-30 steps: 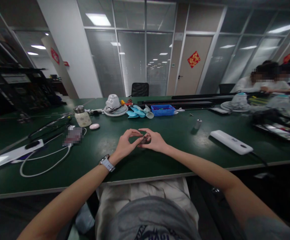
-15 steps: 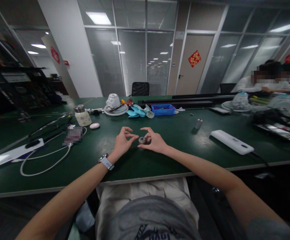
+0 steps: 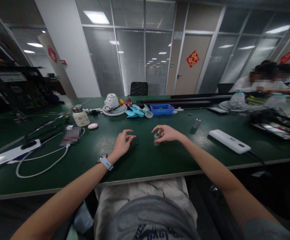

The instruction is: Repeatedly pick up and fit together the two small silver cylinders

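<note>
From where I stand, the change is plain: half a second ago the two hands met around one small round metal piece (image 3: pixel 157 136), and now the right hand (image 3: pixel 169 134) has carried it off to the right, leaving a stretch of green table (image 3: pixel 145 163) between them. That puts the piece in the right hand's care alone, with the left taking no part in holding it. The right hand is partly closed, thumb and fingers curved about the piece; whether its base touches the table I cannot tell. The left hand (image 3: pixel 122 144) hangs half curled, thumb and forefinger close together, and I cannot tell whether anything is pinched there. One tiny dark bit (image 3: pixel 137 143) shows just beside those fingertips. Counting up: one metal piece in hand, one metal cylinder (image 3: pixel 197 123) standing apart to the right, one blue tray (image 3: pixel 162 110) farther back, one pink oval thing (image 3: pixel 93 126) near one cream bottle (image 3: pixel 81 118), and one long white power block (image 3: pixel 229 141) at the right.
</note>
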Tool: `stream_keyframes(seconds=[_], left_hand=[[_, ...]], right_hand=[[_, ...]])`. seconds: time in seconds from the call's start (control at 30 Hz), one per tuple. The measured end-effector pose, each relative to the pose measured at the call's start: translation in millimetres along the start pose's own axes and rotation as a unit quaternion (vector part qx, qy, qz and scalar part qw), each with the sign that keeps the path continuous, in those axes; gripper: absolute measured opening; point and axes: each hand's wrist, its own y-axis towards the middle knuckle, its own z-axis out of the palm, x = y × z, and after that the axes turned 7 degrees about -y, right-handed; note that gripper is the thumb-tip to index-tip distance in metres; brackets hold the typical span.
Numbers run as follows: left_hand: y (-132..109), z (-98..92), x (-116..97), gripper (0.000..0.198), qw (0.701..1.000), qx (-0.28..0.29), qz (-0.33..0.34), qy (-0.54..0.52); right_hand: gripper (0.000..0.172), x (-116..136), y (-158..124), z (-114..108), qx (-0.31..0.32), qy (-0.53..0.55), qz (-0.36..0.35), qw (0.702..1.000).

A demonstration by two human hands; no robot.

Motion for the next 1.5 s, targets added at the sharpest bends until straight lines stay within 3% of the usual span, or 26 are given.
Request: stream_keyframes(seconds=[0.13,0.23,0.33,0.43,0.5,0.6,0.7,0.73,0.8,0.87,0.93,1.0,1.1,1.23,1.33,1.4,1.5], left_hand=[[0.2,0.8,-1.1,0.025,1.0,-0.021,-0.015,0.015],[0.6,1.7,-0.8,0.023,0.999,-0.025,-0.036,0.017],[0.3,2.3,-1.5,0.021,0.998,-0.014,-0.05,0.017],[-0.3,2.7,-3.6,0.021,0.998,-0.01,-0.052,0.021],[-0.5,2.9,-5.5,0.02,0.998,-0.011,-0.051,0.022],[-0.5,2.9,-8.5,0.017,0.998,-0.018,-0.053,0.025],[-0.6,1.8,-11.6,0.016,0.997,-0.043,-0.059,0.032],[-0.7,1.3,-12.4,0.017,0.996,-0.054,-0.061,0.032],[-1.0,-0.1,-13.4,0.018,0.995,-0.077,-0.065,0.028],[-1.3,-1.3,-13.3,0.02,0.992,-0.102,-0.072,0.016],[-1.5,-2.0,-12.6,0.022,0.989,-0.125,-0.079,0.001],[-1.8,-2.0,-11.9,0.024,0.987,-0.137,-0.083,-0.012],[-2.6,-0.9,-12.5,0.025,0.988,-0.133,-0.083,-0.016],[-3.8,0.3,-16.5,0.026,0.989,-0.12,-0.081,-0.009],[-4.2,-0.2,-19.0,0.027,0.989,-0.118,-0.084,0.0],[-4.3,-1.1,-19.1,0.028,0.99,-0.115,-0.087,0.003],[-4.4,-1.8,-17.4,0.029,0.99,-0.115,-0.081,0.004]], right_hand=[[0.065,-63.6,-28.0,-70.6,0.049,-0.066,0.15,0.985],[0.058,-104.9,-59.5,-110.0,-0.027,-0.108,0.319,0.941],[0.051,-132.1,-85.1,-126.2,-0.121,-0.128,0.455,0.873],[0.049,-146.4,-97.5,-125.9,-0.199,-0.153,0.527,0.812],[0.048,-149.4,-99.5,-122.8,-0.258,-0.162,0.552,0.776],[0.054,-140.5,-93.6,-118.9,-0.323,-0.171,0.543,0.756],[0.06,-110.1,-72.2,-107.5,-0.454,-0.252,0.432,0.737],[0.056,-95.3,-61.3,-98.7,-0.492,-0.278,0.363,0.741],[0.042,-61.3,-36.6,-70.7,-0.5,-0.29,0.204,0.79],[0.033,-26.6,-12.7,-31.3,-0.379,-0.242,0.049,0.892],[0.036,2.9,5.6,10.7,-0.215,-0.191,-0.064,0.955],[0.04,22.7,16.9,45.3,-0.111,-0.169,-0.116,0.972],[0.041,33.1,24.2,73.5,-0.067,-0.172,-0.121,0.975],[0.032,28.3,26.1,80.2,-0.058,-0.169,-0.112,0.977],[0.027,21.9,24.8,69.3,-0.066,-0.171,-0.108,0.977],[0.027,13.0,20.2,47.4,-0.09,-0.182,-0.089,0.975],[0.032,-15.4,-0.8,-11.6,-0.188,-0.219,0.005,0.958]])
